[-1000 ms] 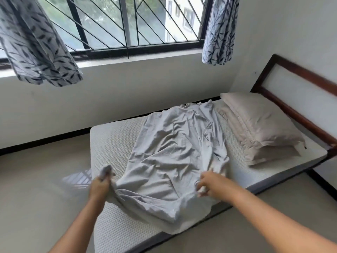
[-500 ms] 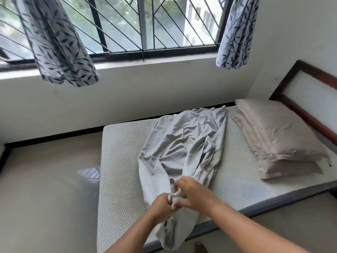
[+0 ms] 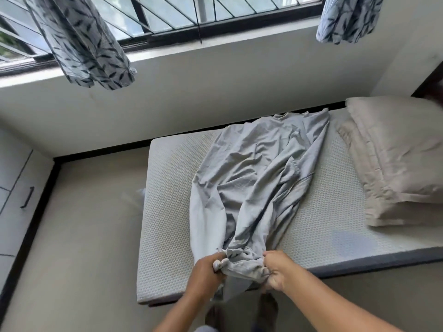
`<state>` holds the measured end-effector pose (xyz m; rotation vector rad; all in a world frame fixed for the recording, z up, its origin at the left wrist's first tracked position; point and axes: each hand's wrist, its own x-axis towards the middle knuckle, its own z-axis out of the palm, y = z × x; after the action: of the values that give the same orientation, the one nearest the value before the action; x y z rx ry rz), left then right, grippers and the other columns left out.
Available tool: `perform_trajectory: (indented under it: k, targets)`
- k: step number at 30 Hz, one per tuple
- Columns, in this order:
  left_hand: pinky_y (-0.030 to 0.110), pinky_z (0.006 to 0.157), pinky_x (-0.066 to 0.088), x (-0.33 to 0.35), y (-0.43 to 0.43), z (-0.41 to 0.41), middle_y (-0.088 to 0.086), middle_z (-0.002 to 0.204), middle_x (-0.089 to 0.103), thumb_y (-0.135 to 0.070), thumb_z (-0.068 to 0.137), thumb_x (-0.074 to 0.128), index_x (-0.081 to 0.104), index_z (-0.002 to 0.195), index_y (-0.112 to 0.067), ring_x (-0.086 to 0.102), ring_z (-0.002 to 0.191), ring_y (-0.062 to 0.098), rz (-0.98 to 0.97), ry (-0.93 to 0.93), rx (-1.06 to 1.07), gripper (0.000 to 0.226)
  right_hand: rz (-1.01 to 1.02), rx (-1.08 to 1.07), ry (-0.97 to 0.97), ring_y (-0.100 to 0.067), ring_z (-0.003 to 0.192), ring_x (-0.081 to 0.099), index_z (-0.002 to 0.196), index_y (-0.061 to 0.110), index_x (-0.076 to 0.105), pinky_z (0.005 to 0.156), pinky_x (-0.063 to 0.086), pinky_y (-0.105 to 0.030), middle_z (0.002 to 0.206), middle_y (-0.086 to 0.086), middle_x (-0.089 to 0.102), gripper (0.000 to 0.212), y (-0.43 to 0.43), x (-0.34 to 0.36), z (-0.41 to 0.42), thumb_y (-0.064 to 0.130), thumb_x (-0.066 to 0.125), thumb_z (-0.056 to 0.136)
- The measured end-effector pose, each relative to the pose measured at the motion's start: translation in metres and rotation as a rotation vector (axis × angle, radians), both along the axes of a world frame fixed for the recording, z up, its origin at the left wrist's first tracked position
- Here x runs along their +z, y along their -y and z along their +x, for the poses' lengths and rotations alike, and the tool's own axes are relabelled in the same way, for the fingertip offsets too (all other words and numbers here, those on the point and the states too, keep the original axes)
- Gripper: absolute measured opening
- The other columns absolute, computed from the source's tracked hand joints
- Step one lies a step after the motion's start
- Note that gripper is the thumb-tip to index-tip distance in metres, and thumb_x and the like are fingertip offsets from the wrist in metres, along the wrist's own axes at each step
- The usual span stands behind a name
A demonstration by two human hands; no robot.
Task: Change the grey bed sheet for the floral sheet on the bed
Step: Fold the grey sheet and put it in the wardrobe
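A barred window runs along the far wall, with leaf-printed curtains bunched up at either end of it, and pale floor stretches away to the left of a low bed. The mattress lies bare, its white honeycomb-textured top showing on both sides of the grey bed sheet, which has been gathered into one long crumpled strip running from the far edge by the wall to the near edge. At the right end two beige pillows sit stacked, just beside the sheet but not touching it. The person stands at the near side, both arms reaching forward. The left hand is clenched around the bunched near end of the sheet, and the right hand grips the same bundle just to its right, the cloth wadded between them and a tail of it hanging over the mattress edge. On the far left, a white cabinet with a dark handle stands against the wall.
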<state>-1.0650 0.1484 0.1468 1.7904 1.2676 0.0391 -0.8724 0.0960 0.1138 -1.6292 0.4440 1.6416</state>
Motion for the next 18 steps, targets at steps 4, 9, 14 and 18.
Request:
perform_trajectory:
  k: [4,9,14,18]
  targets:
    - [0.038,0.073,0.051,-0.007,0.008,-0.007,-0.001,0.086,0.07,-0.038,0.074,0.05,0.07,0.1,-0.028,0.064,0.085,0.018,0.06,-0.099,-0.115,0.034,0.005,0.024,-0.142,-0.038,0.06,0.072,0.101,-0.018,0.067,0.046,0.058,-0.046,0.087,-0.029,0.072,0.042,0.016,-0.003,0.015,-0.017,0.026,0.098]
    - [0.029,0.08,0.045,-0.016,0.012,-0.008,-0.001,0.1,0.064,-0.017,0.083,0.061,0.066,0.122,-0.042,0.061,0.1,0.018,0.099,-0.169,-0.198,0.047,0.033,0.661,0.767,-0.021,0.081,0.058,0.114,0.013,0.062,0.07,0.043,-0.028,0.099,-0.007,0.062,0.027,0.021,0.0,0.015,0.002,0.043,0.099]
    - [0.028,0.076,0.044,-0.022,0.011,-0.011,-0.002,0.1,0.067,-0.017,0.082,0.056,0.064,0.125,-0.047,0.061,0.1,0.017,0.093,-0.108,-0.19,0.052,0.473,0.932,1.265,-0.015,0.096,0.053,0.103,0.033,0.067,0.086,0.045,-0.024,0.105,0.006,0.049,0.028,0.011,0.011,-0.015,0.008,0.069,0.088]
    - [0.022,0.077,0.041,-0.03,0.004,-0.021,0.0,0.107,0.069,-0.01,0.083,0.059,0.065,0.128,-0.044,0.062,0.104,0.018,0.072,-0.065,-0.17,0.057,0.346,1.078,1.06,-0.017,0.101,0.053,0.084,0.031,0.071,0.086,0.04,-0.022,0.106,0.005,0.049,0.028,0.001,0.01,-0.024,0.007,0.057,0.088]
